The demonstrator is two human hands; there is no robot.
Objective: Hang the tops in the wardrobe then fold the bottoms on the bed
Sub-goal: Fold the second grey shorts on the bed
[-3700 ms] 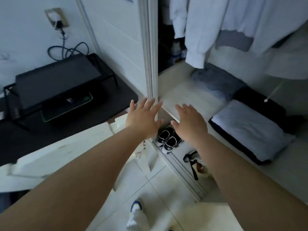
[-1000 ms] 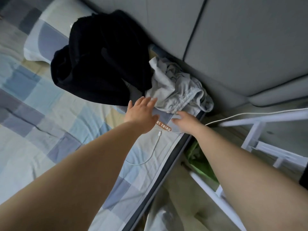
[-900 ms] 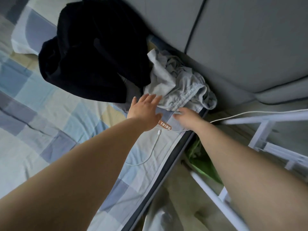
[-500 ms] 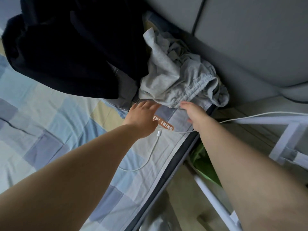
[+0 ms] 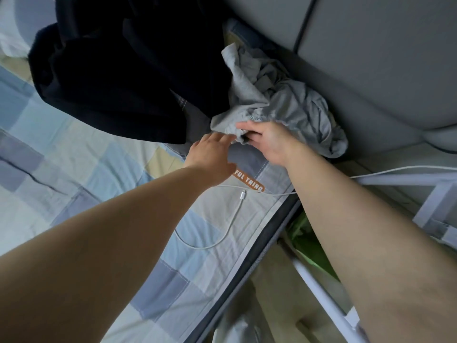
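Observation:
A crumpled grey garment with an elastic waistband [image 5: 279, 105] lies at the bed's far corner against the grey headboard. My right hand [image 5: 269, 142] grips its near edge, fingers curled into the cloth. My left hand [image 5: 210, 157] reaches beside it with fingers straight, fingertips at the same edge of the grey garment. A heap of black clothing [image 5: 123, 78] lies to the left on the checked bed sheet [image 5: 74, 174], partly over a darker grey piece.
A white charging cable [image 5: 230, 219] runs across the sheet near the bed's edge. A white metal frame [image 5: 430, 204] stands to the right of the bed, with something green [image 5: 309, 238] on the floor in the gap. A pillow [image 5: 14, 33] lies far left.
I turned from the wardrobe to the bed. Both hands moved forward to the grey garment, and my right hand has taken hold of its edge.

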